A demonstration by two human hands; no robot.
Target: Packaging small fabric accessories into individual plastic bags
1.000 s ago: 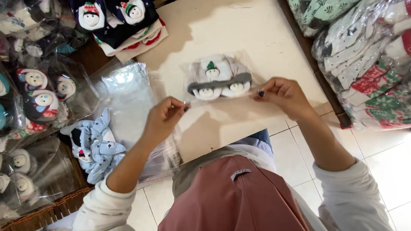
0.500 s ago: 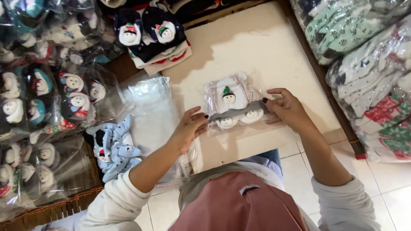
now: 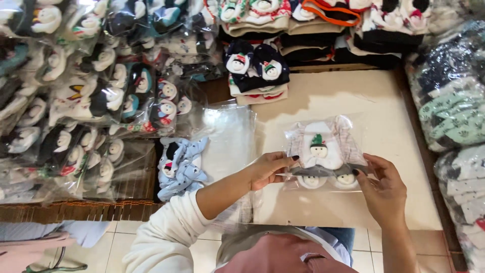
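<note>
Both hands (image 3: pixel 267 171) (image 3: pixel 385 189) pinch the upright sock packet (image 3: pixel 323 154), snowman's hat pointing away.

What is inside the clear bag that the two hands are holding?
The clear bag holds white socks with snowman faces and a grey band. How many pairs are folded inside cannot be seen.

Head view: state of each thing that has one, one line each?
Clear bag of snowman socks: held flat over the table, pinched at its lower part from both sides.
Left hand: fingers closed on the bag's left side.
Right hand: fingers closed on the bag's right side.
Stack of empty clear bags: lying flat, unfilled.
Blue socks: loose, unbagged.
Dark snowman socks: on a folded pile.
</note>
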